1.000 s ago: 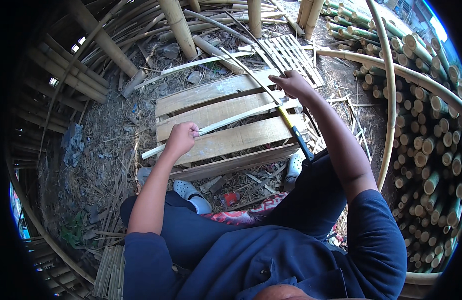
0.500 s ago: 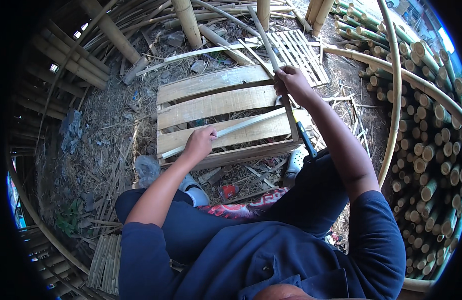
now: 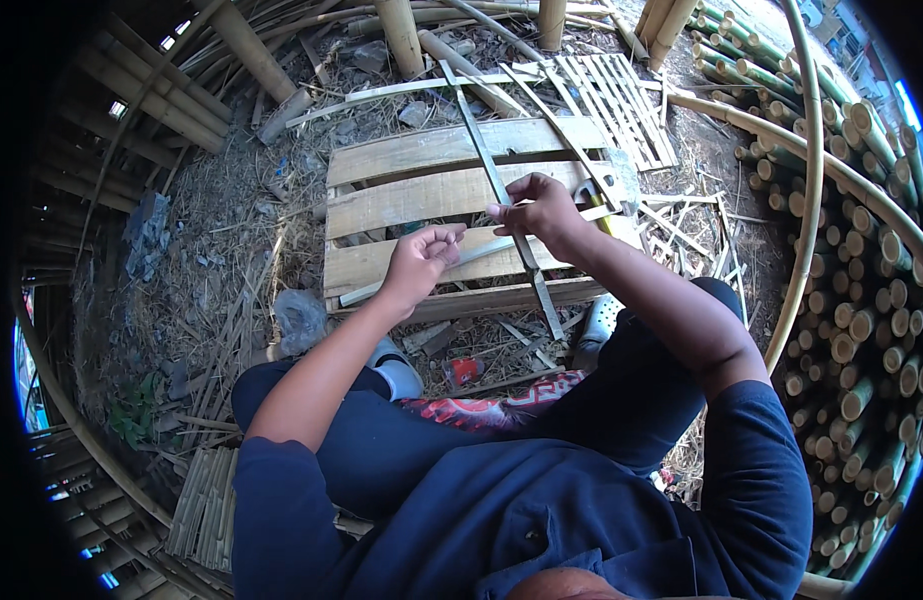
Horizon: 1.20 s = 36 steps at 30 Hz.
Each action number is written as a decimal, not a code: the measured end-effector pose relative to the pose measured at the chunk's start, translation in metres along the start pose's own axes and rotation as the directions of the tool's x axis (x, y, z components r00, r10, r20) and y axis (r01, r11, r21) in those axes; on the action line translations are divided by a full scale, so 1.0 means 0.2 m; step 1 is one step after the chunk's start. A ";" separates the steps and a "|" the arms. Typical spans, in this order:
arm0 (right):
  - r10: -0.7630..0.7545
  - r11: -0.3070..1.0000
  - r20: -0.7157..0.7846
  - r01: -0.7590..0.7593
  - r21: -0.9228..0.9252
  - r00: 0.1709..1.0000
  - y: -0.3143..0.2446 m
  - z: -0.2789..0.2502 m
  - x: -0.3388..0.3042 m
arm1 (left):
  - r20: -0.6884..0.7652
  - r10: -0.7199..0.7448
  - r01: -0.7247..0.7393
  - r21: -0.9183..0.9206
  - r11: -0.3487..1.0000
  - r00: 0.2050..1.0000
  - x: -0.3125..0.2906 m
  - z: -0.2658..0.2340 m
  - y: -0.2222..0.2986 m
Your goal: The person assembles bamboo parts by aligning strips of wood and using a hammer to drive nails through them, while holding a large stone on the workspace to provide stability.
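Observation:
A low wooden slatted crate (image 3: 411,205) stands in front of me, used as a surface. My right hand (image 3: 541,215) is closed around a long, dark bamboo strip (image 3: 478,140), which slants across the crate and past its near edge. My left hand (image 3: 424,265) hovers to the left of it, fingers loosely curled and apart, with nothing visible in them. Under both hands a pale bamboo strip (image 3: 481,252) lies across the slats. Beside my right wrist is a tool with a grey metal head (image 3: 587,192) and a yellow part; my forearm hides some of it.
Cut bamboo poles (image 3: 861,300) are stacked at the right. A small slatted panel (image 3: 621,110) lies beyond the crate, and bamboo posts (image 3: 399,40) stand behind. Strips and scraps litter the ground. A clear plastic bag (image 3: 299,318) sits left of the crate.
The dark strip has swung from upright at the crate's right side to a slant across its middle, with my right hand moving left. My left hand has let go of the pale strip.

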State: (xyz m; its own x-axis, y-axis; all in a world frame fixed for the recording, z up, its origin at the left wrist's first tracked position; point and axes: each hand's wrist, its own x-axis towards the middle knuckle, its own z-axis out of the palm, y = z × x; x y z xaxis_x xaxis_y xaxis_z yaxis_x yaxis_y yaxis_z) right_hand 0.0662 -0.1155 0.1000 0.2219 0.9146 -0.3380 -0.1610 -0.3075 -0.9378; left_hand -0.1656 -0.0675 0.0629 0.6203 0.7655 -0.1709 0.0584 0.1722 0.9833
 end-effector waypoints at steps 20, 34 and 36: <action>0.556 0.776 0.017 -0.511 -0.370 0.831 0.01 -0.15 -0.15 | -0.410 0.067 -0.080 -0.015 0.997 0.910 0.07 -0.21 0.40; 0.367 0.927 -0.316 -0.372 0.047 0.875 0.34 -0.27 0.03 | -0.449 0.200 -0.188 0.071 0.980 0.871 -0.03 -0.34 0.52; 0.281 0.952 -0.380 -0.307 -0.008 0.881 0.29 -0.28 0.07 | -0.447 0.204 -0.191 0.073 0.979 0.871 -0.05 -0.34 0.52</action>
State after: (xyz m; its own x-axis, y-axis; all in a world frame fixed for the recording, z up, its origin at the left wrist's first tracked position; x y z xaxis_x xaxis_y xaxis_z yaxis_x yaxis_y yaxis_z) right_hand 0.1136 -0.1359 0.0361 0.5158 0.6199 -0.5914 -0.2136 -0.5755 -0.7894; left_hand -0.2188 -0.0145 0.1631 0.2021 0.9791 0.0239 -0.0042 -0.0235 0.9997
